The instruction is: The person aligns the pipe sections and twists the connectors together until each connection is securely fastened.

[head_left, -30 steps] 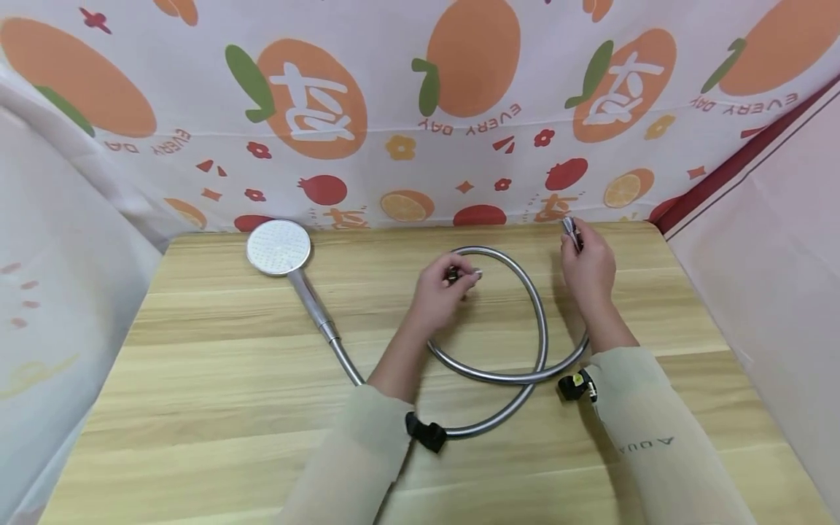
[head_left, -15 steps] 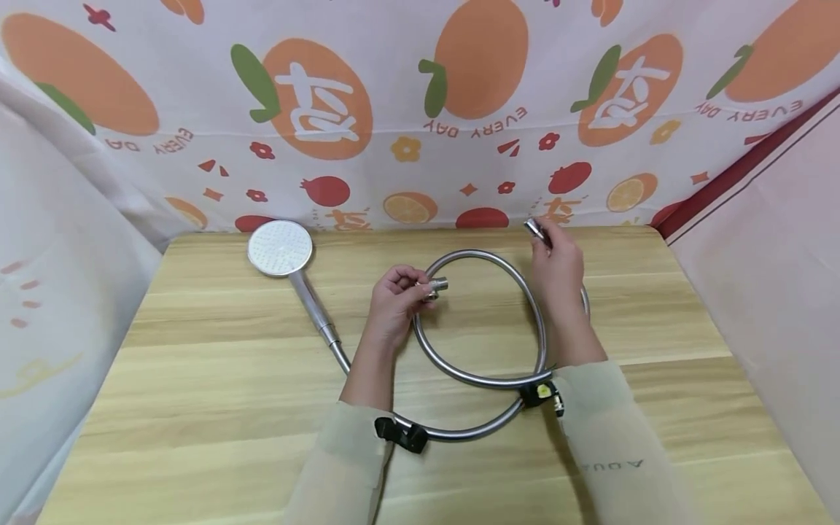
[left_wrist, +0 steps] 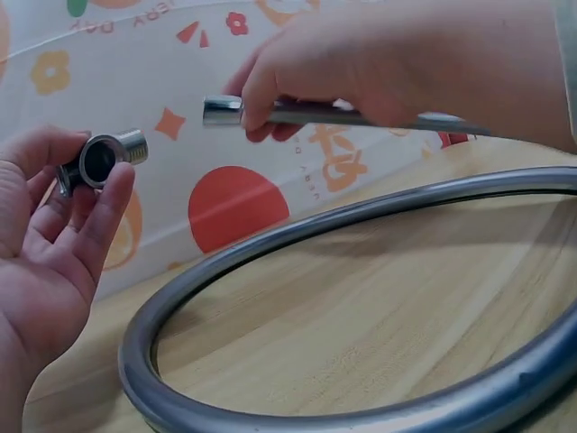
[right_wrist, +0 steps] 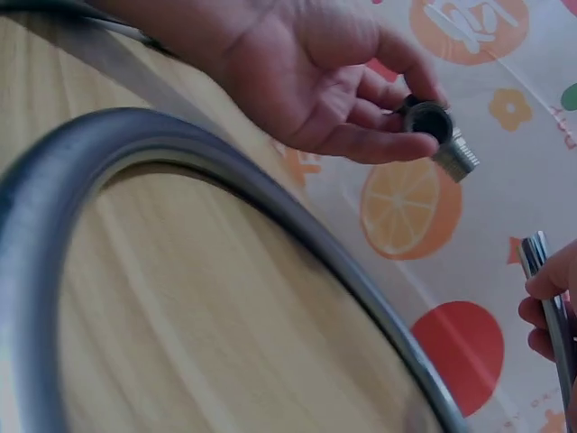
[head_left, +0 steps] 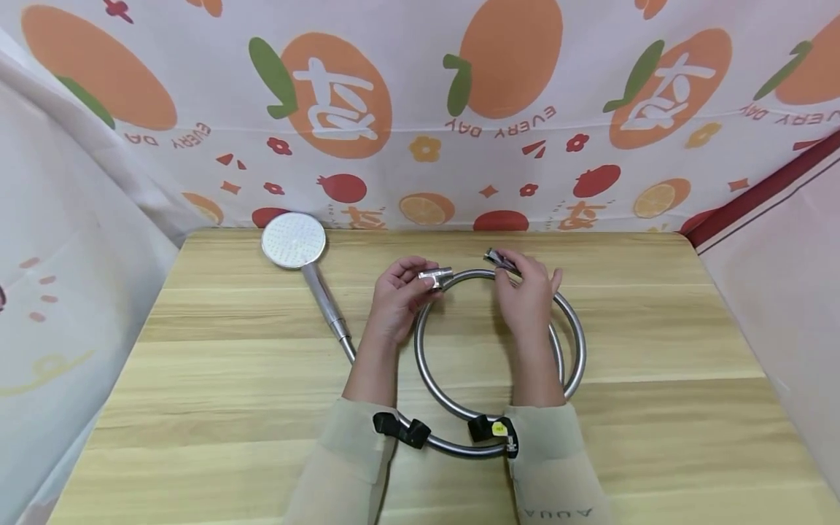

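A small chrome threaded fitting (head_left: 438, 275) with a round opening is pinched between the thumb and fingers of my left hand (head_left: 397, 302). My right hand (head_left: 527, 295) grips the free end of a metal shower hose, just behind its chrome nut (left_wrist: 223, 110). In the left wrist view the fitting's threads (left_wrist: 135, 145) point towards that nut, with a gap between the two. Both parts are held above the table. The grey shower hose (head_left: 580, 343) lies looped under my hands and runs left to the shower head (head_left: 294, 239), which lies face up.
The wood-grain table (head_left: 216, 379) reaches back to a fruit-printed cloth (head_left: 426, 109). White cloth hangs at the left (head_left: 72, 240), and a pale panel (head_left: 781, 292) stands at the right. Hose loops lie close around both forearms.
My right hand has come left and slightly nearer with the hose end. The left hand has moved left, turning the fitting into fuller view. The hose loop has shifted.
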Available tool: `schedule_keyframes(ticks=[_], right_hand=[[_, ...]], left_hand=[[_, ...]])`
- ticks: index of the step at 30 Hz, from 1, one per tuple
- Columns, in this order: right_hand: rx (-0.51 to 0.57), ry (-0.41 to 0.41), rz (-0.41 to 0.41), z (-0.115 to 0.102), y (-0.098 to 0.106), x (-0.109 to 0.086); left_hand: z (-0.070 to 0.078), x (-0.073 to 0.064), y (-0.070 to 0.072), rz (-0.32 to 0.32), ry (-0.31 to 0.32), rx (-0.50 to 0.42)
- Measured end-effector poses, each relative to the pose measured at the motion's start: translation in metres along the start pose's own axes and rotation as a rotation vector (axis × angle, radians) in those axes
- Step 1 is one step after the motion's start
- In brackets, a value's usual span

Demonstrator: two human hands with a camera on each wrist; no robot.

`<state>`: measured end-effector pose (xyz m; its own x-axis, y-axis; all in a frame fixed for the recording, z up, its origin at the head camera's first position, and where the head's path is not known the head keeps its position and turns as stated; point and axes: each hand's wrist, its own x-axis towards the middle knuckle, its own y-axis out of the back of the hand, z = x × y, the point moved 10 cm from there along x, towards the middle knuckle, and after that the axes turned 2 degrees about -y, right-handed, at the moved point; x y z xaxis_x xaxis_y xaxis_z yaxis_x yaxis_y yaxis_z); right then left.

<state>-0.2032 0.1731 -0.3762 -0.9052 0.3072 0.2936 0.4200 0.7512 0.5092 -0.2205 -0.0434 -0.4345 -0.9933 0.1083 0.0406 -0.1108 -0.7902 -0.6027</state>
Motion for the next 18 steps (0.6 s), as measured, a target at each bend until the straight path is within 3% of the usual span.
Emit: schedule_keyframes(ticks=[3, 7, 11, 18], right_hand=[[0.03, 0.066, -0.008, -0.003, -0.01, -0.001], [0.042, 0.129, -0.086, -0.003, -0.026, -0.004], [0.025, 0.146, -0.157, -0.002, -0.04, -0.01], [-0.043, 0.159, -0.17, -0.005, -0.046, -0.012]], left_hand=[[0.001, 0.002, 0.001, -0.012, -0.003, -0.012], [0.001, -0.001, 0.0, -0.008, -0.001, -0.04], [0.007, -0.008, 0.004, 0.01, -0.006, -0.041], [0.012, -0.015, 0.025, 0.076, -0.001, -0.03]])
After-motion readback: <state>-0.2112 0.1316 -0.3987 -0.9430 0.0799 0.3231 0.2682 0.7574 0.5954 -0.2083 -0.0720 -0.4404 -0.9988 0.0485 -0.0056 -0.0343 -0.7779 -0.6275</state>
